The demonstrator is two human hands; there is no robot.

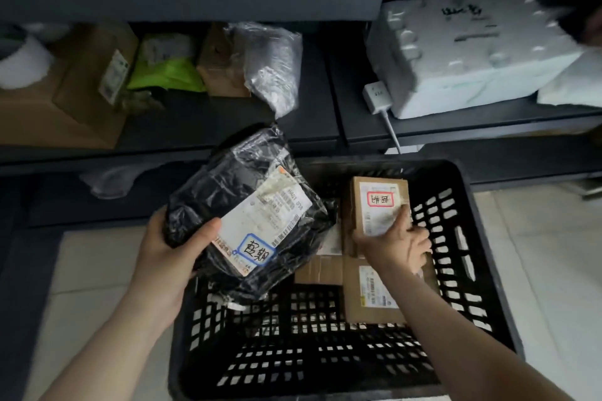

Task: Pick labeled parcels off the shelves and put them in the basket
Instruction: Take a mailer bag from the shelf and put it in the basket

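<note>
Head view, foam box (462,52), black parcel (228,179) overhanging basket (472,238), brown box (379,205) inside

Dark shelf (202,122) holds boxes (93,75); basket (456,238) on floor (540,247).

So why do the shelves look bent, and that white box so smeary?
Head view: the wide lens bows the shelf edges; the white foam box is motion-blurred; glare streaks the black parcel the left hand holds; the brown box the right hand grips is fairly sharp.
</note>
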